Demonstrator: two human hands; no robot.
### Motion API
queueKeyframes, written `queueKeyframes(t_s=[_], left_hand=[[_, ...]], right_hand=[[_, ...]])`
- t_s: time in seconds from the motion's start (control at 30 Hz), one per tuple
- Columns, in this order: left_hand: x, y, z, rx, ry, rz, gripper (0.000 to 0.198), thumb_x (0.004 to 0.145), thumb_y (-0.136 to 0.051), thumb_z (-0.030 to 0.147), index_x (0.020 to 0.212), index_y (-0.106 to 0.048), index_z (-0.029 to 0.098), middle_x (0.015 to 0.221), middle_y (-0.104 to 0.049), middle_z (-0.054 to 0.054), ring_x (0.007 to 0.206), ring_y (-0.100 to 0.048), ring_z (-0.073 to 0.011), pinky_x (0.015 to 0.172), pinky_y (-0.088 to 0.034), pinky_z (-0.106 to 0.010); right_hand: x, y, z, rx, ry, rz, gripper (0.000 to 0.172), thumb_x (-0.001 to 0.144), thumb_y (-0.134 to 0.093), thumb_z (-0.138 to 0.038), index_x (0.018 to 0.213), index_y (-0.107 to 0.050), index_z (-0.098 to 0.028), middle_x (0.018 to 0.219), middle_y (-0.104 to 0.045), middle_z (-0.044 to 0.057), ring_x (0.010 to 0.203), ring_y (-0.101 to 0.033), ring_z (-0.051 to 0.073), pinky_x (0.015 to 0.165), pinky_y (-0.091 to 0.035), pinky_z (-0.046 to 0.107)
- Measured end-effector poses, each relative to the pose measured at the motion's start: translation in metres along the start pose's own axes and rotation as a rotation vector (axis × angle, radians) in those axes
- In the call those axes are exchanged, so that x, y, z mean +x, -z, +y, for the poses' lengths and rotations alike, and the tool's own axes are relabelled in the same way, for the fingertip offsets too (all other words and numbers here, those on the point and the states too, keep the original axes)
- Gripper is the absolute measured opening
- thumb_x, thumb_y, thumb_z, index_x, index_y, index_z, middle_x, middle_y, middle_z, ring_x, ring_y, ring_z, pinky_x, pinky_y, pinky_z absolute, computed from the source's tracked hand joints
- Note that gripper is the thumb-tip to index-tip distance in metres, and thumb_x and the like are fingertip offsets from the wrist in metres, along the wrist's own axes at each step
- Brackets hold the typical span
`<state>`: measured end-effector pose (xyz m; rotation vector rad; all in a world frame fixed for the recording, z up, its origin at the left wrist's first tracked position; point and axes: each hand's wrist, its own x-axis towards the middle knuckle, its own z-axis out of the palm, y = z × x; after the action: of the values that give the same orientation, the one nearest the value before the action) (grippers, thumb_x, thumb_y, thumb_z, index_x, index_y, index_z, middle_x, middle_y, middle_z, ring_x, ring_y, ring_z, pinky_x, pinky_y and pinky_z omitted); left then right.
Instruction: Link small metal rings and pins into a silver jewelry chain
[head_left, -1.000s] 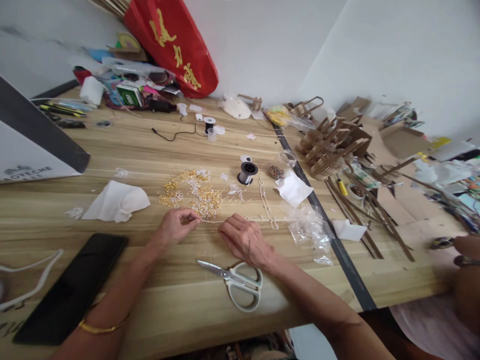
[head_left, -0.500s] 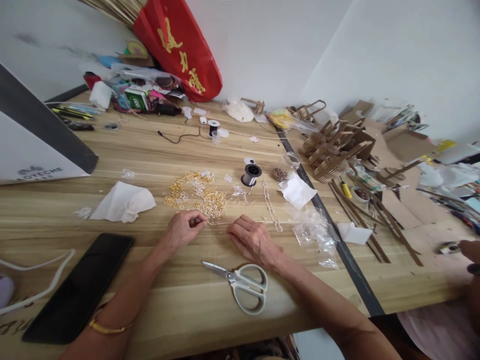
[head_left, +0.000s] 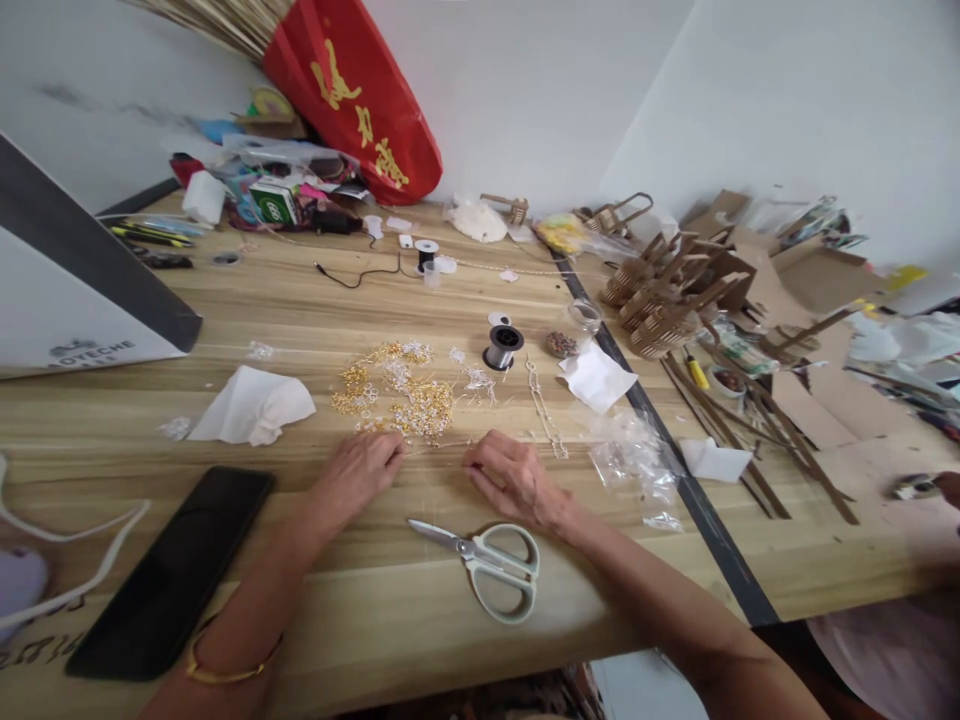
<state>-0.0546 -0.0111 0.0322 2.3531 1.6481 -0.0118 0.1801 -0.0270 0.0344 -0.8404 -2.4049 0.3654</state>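
Observation:
A thin pale chain (head_left: 439, 445) runs low over the wooden table between my two hands. My left hand (head_left: 361, 472), back upward, has its fingertips pinched at the chain's left end. My right hand (head_left: 517, 475) is closed at the other end, with its fingertips mostly hidden. Just beyond the chain lies a heap of small gold and silver jewelry findings (head_left: 420, 408). A pair of scissors with pale handles (head_left: 499, 572) rests in front of my right hand, blades toward the left. To the right of the heap, a finished-looking chain with beads (head_left: 541, 408) lies loosely stretched out.
A spool of wire (head_left: 503, 347) stands behind the heap. Crumpled tissue (head_left: 253, 408) and a black phone (head_left: 172, 572) lie at left. Clear plastic bags (head_left: 634, 462), white paper (head_left: 598, 378) and small woven baskets (head_left: 664, 300) are at right. Another person's hand (head_left: 949, 488) shows at the right edge.
My left hand has rolled over so its back faces up, and its thumb-finger loop is no longer visible. My right hand has barely moved. The view has shifted slightly.

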Motion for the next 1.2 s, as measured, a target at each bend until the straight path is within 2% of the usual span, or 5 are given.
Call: queueKeyframes(t_s=[0.33,0.5,0.63,0.8,1.2], left_hand=[[-0.001,0.026,0.005,-0.051,-0.075,0.165,0.023,0.079,-0.038,0.011,0.076,-0.06,0.019,0.082,-0.062,-0.007,0.079,-0.057,-0.022,0.075,-0.041,-0.035],[0.07,0.041,0.031,-0.205,-0.132,0.356,0.026,0.083,-0.044,0.02,0.104,-0.059,0.019,0.105,-0.06,-0.007,0.097,-0.055,-0.022,0.087,-0.043,-0.035],[0.139,0.028,0.064,-0.257,-0.131,0.437,0.056,0.076,-0.06,0.029,0.128,-0.044,0.015,0.12,-0.05,-0.013,0.113,-0.045,-0.0285,0.096,-0.038,-0.04],[0.182,0.01,0.096,-0.269,-0.105,0.486,0.078,0.07,-0.07,0.036,0.135,-0.031,0.017,0.123,-0.046,-0.017,0.112,-0.043,-0.0338,0.093,-0.038,-0.046],[0.221,0.004,0.053,-0.307,-0.029,0.477,0.071,0.073,-0.067,0.031,0.133,-0.032,0.015,0.121,-0.054,-0.017,0.11,-0.052,-0.0306,0.089,-0.042,-0.039]], right_hand=[[-0.015,-0.023,0.016,-0.118,0.165,0.078,0.011,0.09,-0.048,-0.017,0.083,-0.056,-0.015,0.07,-0.056,0.004,0.068,-0.05,0.015,0.058,-0.04,0.026],[-0.02,-0.025,0.016,-0.138,0.235,0.12,0.01,0.089,-0.049,-0.017,0.081,-0.056,-0.015,0.069,-0.057,0.003,0.068,-0.051,0.015,0.057,-0.039,0.025],[-0.02,-0.022,0.017,-0.168,0.226,0.131,0.013,0.089,-0.048,-0.017,0.079,-0.056,-0.015,0.068,-0.057,0.003,0.066,-0.05,0.014,0.056,-0.039,0.025],[-0.018,-0.017,0.014,-0.193,0.278,0.106,0.009,0.088,-0.05,-0.017,0.082,-0.057,-0.014,0.07,-0.058,0.002,0.067,-0.049,0.014,0.056,-0.038,0.025],[-0.019,0.0,-0.016,-0.18,0.31,-0.142,0.013,0.088,-0.048,-0.017,0.075,-0.049,-0.016,0.067,-0.053,0.001,0.064,-0.046,0.015,0.05,-0.03,0.027]])
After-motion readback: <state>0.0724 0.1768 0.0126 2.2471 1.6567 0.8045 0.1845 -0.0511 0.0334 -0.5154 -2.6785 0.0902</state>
